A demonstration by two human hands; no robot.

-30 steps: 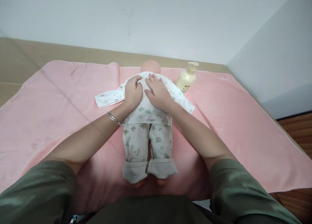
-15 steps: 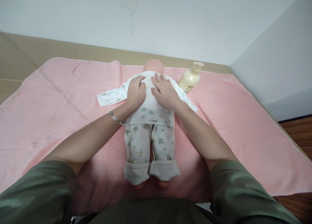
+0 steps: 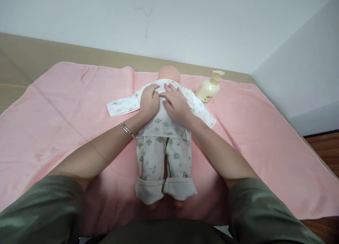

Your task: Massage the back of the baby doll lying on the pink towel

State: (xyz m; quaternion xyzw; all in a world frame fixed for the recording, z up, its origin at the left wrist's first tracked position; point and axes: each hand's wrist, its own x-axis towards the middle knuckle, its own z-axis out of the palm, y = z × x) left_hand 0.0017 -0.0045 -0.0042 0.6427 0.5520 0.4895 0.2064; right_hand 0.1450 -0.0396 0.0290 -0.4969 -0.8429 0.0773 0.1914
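A baby doll [image 3: 169, 73] lies on a pink blanket, its head toward the wall. It wears a white printed shirt [image 3: 162, 125] and matching trousers [image 3: 153, 157] with turned-up cuffs; its face cannot be seen. My left hand [image 3: 149, 102] rests on the left side of the upper shirt, palm down, with the thumb apart from the fingers and nothing held. On the right side of the shirt lies my right hand [image 3: 177, 104], its fingers spread and pointing up and to the left. The two hands are close together at the middle of the chest area.
A cream pump bottle [image 3: 209, 90] leans on the blanket just right of the doll's shoulder. The pink blanket [image 3: 265, 148] covers most of the beige surface [image 3: 26, 49], which runs along a white wall. Dark wood shows at the lower right.
My right hand has shifted slightly left across the shirt, closer to my left hand. The whole view has moved a little, so doll and bottle appear slightly further right and lower.
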